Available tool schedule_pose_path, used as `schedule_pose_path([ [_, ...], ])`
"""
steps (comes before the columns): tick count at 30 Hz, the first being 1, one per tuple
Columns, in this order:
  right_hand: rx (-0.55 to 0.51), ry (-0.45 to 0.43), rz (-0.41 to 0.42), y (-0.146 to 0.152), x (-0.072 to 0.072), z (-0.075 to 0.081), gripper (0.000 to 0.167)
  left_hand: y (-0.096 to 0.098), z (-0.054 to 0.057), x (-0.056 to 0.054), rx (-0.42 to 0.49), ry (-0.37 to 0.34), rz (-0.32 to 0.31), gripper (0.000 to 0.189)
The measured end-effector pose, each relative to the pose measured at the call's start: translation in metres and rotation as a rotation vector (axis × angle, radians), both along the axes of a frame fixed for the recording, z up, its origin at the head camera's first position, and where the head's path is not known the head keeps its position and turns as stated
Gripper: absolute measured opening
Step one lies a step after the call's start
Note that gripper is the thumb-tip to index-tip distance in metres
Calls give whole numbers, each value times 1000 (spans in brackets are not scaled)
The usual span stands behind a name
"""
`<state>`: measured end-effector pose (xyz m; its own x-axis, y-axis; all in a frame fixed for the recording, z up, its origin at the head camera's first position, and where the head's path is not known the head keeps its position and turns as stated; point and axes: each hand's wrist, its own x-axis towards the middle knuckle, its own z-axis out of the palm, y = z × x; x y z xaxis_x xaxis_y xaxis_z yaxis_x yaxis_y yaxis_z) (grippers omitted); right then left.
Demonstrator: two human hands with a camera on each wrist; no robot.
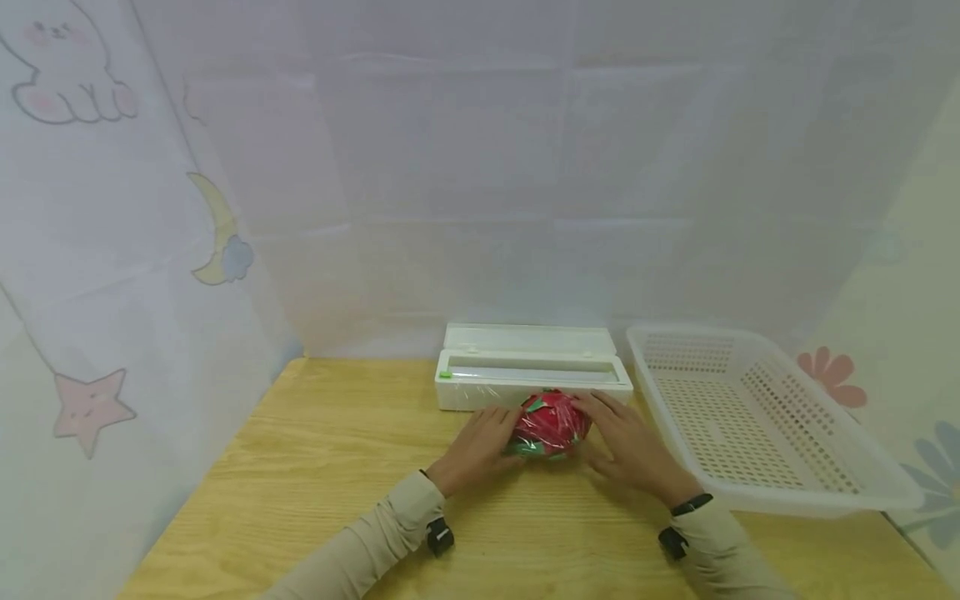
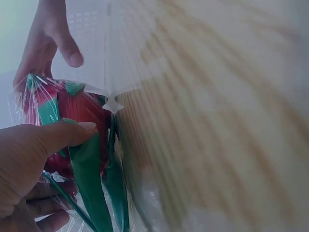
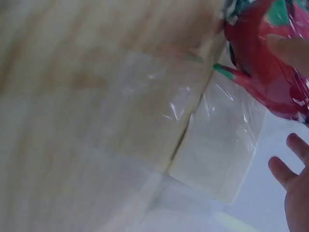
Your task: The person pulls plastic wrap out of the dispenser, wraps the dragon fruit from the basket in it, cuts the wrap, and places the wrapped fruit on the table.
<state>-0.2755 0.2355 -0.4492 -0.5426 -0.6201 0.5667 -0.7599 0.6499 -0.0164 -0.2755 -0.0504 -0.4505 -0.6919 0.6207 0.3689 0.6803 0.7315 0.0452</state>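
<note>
flanking wrapped fruit point(image 1: 553, 427); left hand point(image 1: 477, 446); right hand point(image 1: 630, 443)

Fruit point(image 1: 553, 427): red, green-tipped scales. Film point(image 2: 43, 87): clear, white glints. Box point(image 1: 487, 396), far: white; tab point(image 1: 446, 375) at its left end, bright green. Basket point(image 1: 795, 498), right: translucent white, gridded with holes. Table point(image 1: 337, 450): yellow-tan, streaked woodgrain. Sleeves point(image 1: 360, 537): beige. Wrist straps point(image 1: 692, 504): black. Left wall point(image 1: 112, 208): pink star point(image 1: 93, 408), yellow moon point(image 1: 218, 212), blue cloud point(image 1: 237, 257). Right wall point(image 1: 900, 275): coral flower point(image 1: 831, 379), blue-grey flower point(image 1: 941, 479).
</note>
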Motion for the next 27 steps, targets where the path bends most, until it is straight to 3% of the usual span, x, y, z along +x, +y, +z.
schedule_pose_path([
  [3,40,37,-8,-1,0,-1,107,-2,1,-1,9,-2,-10,71],
  [6,61,83,0,-3,-1,1,113,-3,3,-2,21,-25,-19,70],
  [15,47,143,-12,-9,-13,-4,104,-3,1,-5,14,-50,-3,72],
  [21,44,145,-57,-13,-10,-8,110,-3,-2,-5,3,-73,-5,75],
  [27,61,113,-100,-17,-8,-5,113,-4,2,-1,-68,-28,1,89],
])
